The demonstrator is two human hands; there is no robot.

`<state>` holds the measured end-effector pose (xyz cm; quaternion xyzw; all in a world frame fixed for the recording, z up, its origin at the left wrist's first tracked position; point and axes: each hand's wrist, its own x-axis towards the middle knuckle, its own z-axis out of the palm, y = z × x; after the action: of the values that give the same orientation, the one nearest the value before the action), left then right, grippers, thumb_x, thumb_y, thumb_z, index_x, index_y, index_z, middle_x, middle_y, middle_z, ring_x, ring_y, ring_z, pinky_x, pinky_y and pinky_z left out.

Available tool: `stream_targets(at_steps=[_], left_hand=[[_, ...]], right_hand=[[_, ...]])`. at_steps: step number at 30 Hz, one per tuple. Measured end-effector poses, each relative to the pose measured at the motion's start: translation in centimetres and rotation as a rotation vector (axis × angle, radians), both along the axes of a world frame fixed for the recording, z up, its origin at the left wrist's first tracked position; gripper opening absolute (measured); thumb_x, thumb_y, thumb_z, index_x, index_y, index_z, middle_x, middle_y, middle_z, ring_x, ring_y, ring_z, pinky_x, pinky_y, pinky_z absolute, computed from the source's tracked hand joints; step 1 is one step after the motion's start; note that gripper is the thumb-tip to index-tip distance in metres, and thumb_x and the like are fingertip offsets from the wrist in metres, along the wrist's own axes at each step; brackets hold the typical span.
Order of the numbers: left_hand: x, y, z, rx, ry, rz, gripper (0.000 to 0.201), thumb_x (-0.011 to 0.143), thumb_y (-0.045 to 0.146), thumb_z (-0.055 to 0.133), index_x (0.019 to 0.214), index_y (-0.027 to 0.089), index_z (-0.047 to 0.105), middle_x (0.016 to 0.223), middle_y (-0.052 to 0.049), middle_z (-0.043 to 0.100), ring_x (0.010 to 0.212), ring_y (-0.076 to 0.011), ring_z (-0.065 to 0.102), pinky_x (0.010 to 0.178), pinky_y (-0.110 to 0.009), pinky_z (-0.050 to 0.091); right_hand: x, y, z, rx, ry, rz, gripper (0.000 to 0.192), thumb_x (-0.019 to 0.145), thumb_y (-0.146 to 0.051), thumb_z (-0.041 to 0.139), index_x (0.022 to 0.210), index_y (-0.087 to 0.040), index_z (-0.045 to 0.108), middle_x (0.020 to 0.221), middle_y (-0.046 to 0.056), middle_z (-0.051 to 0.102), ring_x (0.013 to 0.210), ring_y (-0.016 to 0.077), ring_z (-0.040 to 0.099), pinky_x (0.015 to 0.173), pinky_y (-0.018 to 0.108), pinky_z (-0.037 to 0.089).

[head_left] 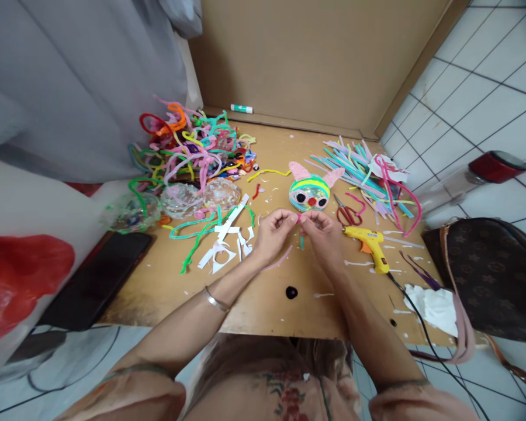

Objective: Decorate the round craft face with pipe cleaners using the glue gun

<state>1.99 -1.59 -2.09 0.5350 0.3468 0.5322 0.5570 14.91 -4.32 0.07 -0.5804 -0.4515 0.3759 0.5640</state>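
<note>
Between my fingertips is a small piece of bright pink pipe cleaner (298, 217), mostly hidden by the fingers. My left hand (275, 233) pinches one side of it, and my right hand (322, 233) pinches the other. Just beyond them sits a round craft animal head (310, 193) with pink ears, yellow and green bands, two black eyes and a red nose. Red-handled scissors (349, 215) lie right of it. A yellow glue gun (372, 242) rests beside my right hand, its cord running to the front edge.
A heap of coloured pipe cleaners (193, 146) fills the back left, with white paper scraps (228, 237) nearer. More pipe cleaner stems (355, 172) lie back right. A black phone (97, 280), a brown handbag (491, 280) and a red-lidded bottle (497, 168) flank the table (254, 307).
</note>
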Motion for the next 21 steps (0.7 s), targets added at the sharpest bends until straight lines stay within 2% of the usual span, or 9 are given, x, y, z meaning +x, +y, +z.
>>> stream_targets(at_steps=[4,9,13,17,21], left_hand=[[-0.07,0.08,0.25,-0.004,-0.012,0.028,0.041,0.080,0.059,0.074,0.072,0.019,0.066,0.061,0.001,0.056,0.061,-0.0122,0.049,0.063,-0.029,0.041],[-0.08,0.22,0.10,-0.014,-0.007,0.034,0.042,0.079,0.059,0.073,0.072,0.018,0.067,0.058,0.002,0.052,0.055,-0.0103,0.041,0.056,-0.027,0.034],[-0.07,0.14,0.15,-0.015,-0.002,0.056,0.041,0.080,0.058,0.073,0.071,0.018,0.066,0.058,0.003,0.053,0.057,-0.0103,0.042,0.057,-0.026,0.035],[-0.08,0.02,0.34,-0.033,-0.003,0.023,0.042,0.080,0.059,0.073,0.072,0.018,0.067,0.060,0.002,0.055,0.056,-0.0100,0.043,0.057,-0.026,0.036],[-0.06,0.09,0.29,-0.036,0.001,0.018,0.044,0.076,0.061,0.075,0.071,0.018,0.066,0.058,0.003,0.053,0.054,-0.0094,0.041,0.054,-0.026,0.033]], right_hand=[[0.04,-0.26,0.07,0.042,-0.051,0.041,0.027,0.076,-0.046,0.069,0.079,-0.020,0.070,0.065,-0.001,0.065,0.059,0.0134,0.057,0.059,0.027,0.049],[-0.06,-0.48,0.22,0.128,-0.160,0.004,0.025,0.084,-0.046,0.062,0.089,-0.022,0.071,0.078,0.002,0.068,0.070,0.0164,0.062,0.068,0.031,0.052],[-0.32,-0.52,0.04,0.185,-0.249,0.006,0.019,0.084,-0.040,0.064,0.085,-0.023,0.071,0.081,0.003,0.070,0.072,0.0165,0.062,0.069,0.030,0.050],[-0.56,-0.33,-0.42,0.210,-0.228,-0.024,0.016,0.081,-0.037,0.065,0.082,-0.022,0.071,0.076,0.001,0.068,0.065,0.0151,0.059,0.063,0.029,0.048],[-0.70,-0.21,-0.61,0.213,-0.259,-0.010,0.016,0.082,-0.037,0.063,0.078,-0.022,0.069,0.076,0.002,0.068,0.068,0.0160,0.061,0.065,0.030,0.049]])
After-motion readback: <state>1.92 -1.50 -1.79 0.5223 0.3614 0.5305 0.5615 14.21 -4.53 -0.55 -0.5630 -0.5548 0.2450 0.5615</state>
